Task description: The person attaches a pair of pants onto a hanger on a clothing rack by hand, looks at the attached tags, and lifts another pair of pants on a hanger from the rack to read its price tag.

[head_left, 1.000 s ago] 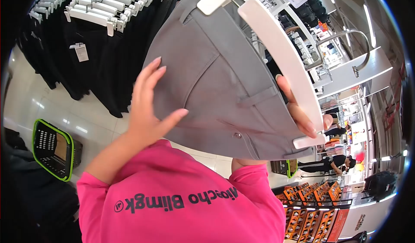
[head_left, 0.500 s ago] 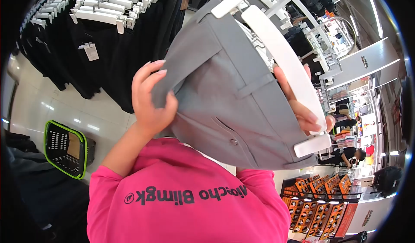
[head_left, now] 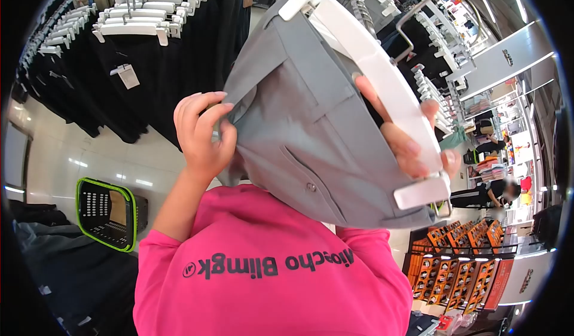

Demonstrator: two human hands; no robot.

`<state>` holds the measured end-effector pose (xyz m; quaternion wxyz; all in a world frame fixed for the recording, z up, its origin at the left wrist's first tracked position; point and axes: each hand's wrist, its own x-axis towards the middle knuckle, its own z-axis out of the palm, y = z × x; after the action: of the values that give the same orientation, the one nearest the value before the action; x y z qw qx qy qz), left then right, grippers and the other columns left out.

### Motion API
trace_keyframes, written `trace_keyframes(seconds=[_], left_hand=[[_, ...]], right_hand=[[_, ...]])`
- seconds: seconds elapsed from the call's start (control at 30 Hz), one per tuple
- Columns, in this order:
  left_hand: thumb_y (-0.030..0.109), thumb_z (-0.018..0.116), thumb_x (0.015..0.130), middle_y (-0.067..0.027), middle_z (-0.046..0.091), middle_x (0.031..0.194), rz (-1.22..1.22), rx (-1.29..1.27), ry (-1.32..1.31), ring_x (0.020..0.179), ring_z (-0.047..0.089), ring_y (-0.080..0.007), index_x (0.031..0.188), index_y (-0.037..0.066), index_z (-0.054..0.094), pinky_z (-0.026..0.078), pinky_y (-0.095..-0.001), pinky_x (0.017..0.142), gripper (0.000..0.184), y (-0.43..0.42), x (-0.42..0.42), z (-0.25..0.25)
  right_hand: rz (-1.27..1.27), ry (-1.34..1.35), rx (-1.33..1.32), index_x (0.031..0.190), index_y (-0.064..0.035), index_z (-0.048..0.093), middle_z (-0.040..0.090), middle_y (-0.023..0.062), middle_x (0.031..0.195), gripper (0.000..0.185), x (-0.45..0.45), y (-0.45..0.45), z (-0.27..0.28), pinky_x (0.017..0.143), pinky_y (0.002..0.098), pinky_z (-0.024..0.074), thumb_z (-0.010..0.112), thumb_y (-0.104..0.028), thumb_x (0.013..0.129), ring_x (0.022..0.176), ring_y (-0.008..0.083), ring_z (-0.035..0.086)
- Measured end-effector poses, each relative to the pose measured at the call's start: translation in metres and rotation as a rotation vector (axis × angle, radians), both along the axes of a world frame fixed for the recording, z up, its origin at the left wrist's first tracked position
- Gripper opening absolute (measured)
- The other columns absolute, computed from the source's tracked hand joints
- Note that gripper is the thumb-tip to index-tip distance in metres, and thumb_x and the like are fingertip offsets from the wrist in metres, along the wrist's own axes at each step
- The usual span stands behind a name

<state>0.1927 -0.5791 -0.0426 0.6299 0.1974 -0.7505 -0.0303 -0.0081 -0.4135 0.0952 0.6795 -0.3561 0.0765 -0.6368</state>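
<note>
Grey trousers [head_left: 281,127] hang tilted in front of my chest, with a buttoned welt pocket and belt loops facing me. Their waistband is clipped at both ends to a white clip hanger [head_left: 382,67]. My right hand [head_left: 412,139] is wrapped around the hanger bar, its fingers partly hidden behind the bar and inside the waistband. On the other side, my left hand [head_left: 203,130] pinches the edge of the trousers between thumb and fingers. The lower part of the trousers drops out of sight behind my pink shirt [head_left: 269,294].
Black trousers [head_left: 143,85] on white hangers fill racks at the upper left. A black shopping basket with a green rim [head_left: 133,216] stands on the tiled floor. Dark folded garments [head_left: 66,276] lie at lower left. Orange display shelves [head_left: 454,276] and a distant person [head_left: 478,197] are at right.
Both hands and the trousers have shifted slightly left in view. My left fingers sit nearer the fabric's edge, and less of the fold shows in them. My right hand keeps the hanger.
</note>
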Motion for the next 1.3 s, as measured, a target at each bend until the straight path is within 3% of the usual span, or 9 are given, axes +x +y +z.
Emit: trace_keyframes(seconds=[0.5, 0.7, 0.73, 0.77, 0.9, 1.0, 1.03, 1.13, 1.3], left_hand=[[0.0, 0.051, 0.061, -0.0052, 0.056, 0.1, -0.04, 0.006, -0.398, 0.094, 0.051, -0.0236, 0.085, 0.007, 0.063, 0.035, -0.037, 0.084, 0.028, 0.034, -0.01, 0.0], [0.007, 0.051, 0.069, -0.0081, 0.053, 0.105, -0.095, -0.018, -0.504, 0.09, 0.051, -0.021, 0.113, 0.003, 0.054, 0.04, -0.0328, 0.078, 0.044, 0.044, -0.018, -0.004], [0.002, 0.049, 0.071, -0.0152, 0.05, 0.112, -0.192, 0.048, -0.516, 0.097, 0.051, -0.0271, 0.125, 0.0, 0.043, 0.042, -0.0359, 0.082, 0.054, 0.045, -0.018, -0.008], [0.002, 0.049, 0.071, -0.0152, 0.05, 0.112, -0.184, 0.037, -0.515, 0.097, 0.051, -0.0271, 0.125, 0.0, 0.043, 0.042, -0.0359, 0.082, 0.054, 0.047, -0.019, -0.012], [-0.005, 0.043, 0.075, -0.0266, 0.039, 0.125, -0.306, 0.454, -0.384, 0.111, 0.043, -0.0402, 0.129, -0.006, 0.032, 0.037, -0.038, 0.093, 0.055, 0.052, -0.03, -0.039], [0.006, 0.042, 0.088, -0.0083, 0.056, 0.094, -0.808, 1.353, 0.26, 0.086, 0.056, -0.0148, 0.102, 0.001, 0.047, 0.047, -0.0292, 0.076, 0.016, 0.05, -0.041, -0.032], [0.013, 0.036, 0.09, -0.0116, 0.057, 0.089, -0.871, 1.499, 0.451, 0.081, 0.058, -0.0162, 0.098, 0.001, 0.047, 0.048, -0.0291, 0.071, 0.018, 0.046, -0.045, -0.036], [0.022, 0.031, 0.091, -0.0132, 0.058, 0.079, -0.897, 1.756, 0.485, 0.067, 0.058, -0.019, 0.088, 0.0, 0.053, 0.049, -0.0304, 0.06, 0.031, 0.026, -0.048, -0.023], [0.017, 0.038, 0.089, -0.0126, 0.059, 0.085, -0.873, 1.997, 0.458, 0.072, 0.058, -0.0198, 0.091, -0.002, 0.054, 0.048, -0.0318, 0.065, 0.025, 0.008, -0.064, 0.003]], right_hand=[[-0.173, -0.14, -0.014, 0.118, 0.0055, 0.045, 0.0, 0.046, 0.131, 0.048, 0.021, -0.007, -0.009, 0.066, 0.0253, 0.048, 0.046, -0.008, 0.072, 0.079, 0.0183, 0.043], [-0.272, 0.064, 0.083, 0.113, -0.0031, 0.045, -0.005, 0.0388, 0.136, 0.044, 0.041, -0.001, -0.008, 0.063, 0.0212, 0.0489, 0.055, -0.01, 0.071, 0.069, 0.0126, 0.044], [-0.342, 0.001, 0.07, 0.109, 0.0051, 0.047, 0.024, 0.0459, 0.125, 0.047, 0.047, 0.001, -0.015, 0.061, 0.0227, 0.0472, 0.051, -0.013, 0.066, 0.069, 0.02, 0.053], [-0.312, 0.02, 0.073, 0.107, 0.0045, 0.048, 0.026, 0.0429, 0.127, 0.046, 0.047, 0.003, -0.02, 0.06, 0.0234, 0.0474, 0.053, -0.012, 0.064, 0.071, 0.0202, 0.054], [-0.303, 0.123, 0.151, 0.104, 0.0025, 0.049, 0.028, 0.0337, 0.132, 0.043, 0.073, 0.015, -0.025, 0.066, 0.0266, 0.0509, 0.055, -0.007, 0.062, 0.081, 0.0204, 0.054], [-0.291, 0.168, 0.16, 0.106, 0.0016, 0.048, 0.03, 0.0261, 0.134, 0.04, 0.086, 0.01, -0.028, 0.071, 0.0283, 0.0503, 0.053, 0.001, 0.066, 0.086, 0.0195, 0.054], [-0.273, 0.216, 0.174, 0.106, 0.001, 0.048, 0.027, 0.0235, 0.136, 0.038, 0.086, 0.008, -0.029, 0.074, 0.0293, 0.0498, 0.053, 0.004, 0.069, 0.089, 0.0188, 0.053], [-0.229, 0.259, 0.152, 0.108, -0.0005, 0.046, 0.023, 0.0208, 0.139, 0.035, 0.092, 0.004, -0.032, 0.078, 0.0295, 0.0486, 0.052, 0.004, 0.074, 0.092, 0.0168, 0.051], [-0.275, 0.308, 0.22, 0.102, -0.008, 0.045, 0.042, 0.0061, 0.101, 0.033, 0.109, -0.006, -0.04, 0.073, 0.024, 0.0436, 0.054, 0.008, 0.074, 0.087, 0.0106, 0.05]])
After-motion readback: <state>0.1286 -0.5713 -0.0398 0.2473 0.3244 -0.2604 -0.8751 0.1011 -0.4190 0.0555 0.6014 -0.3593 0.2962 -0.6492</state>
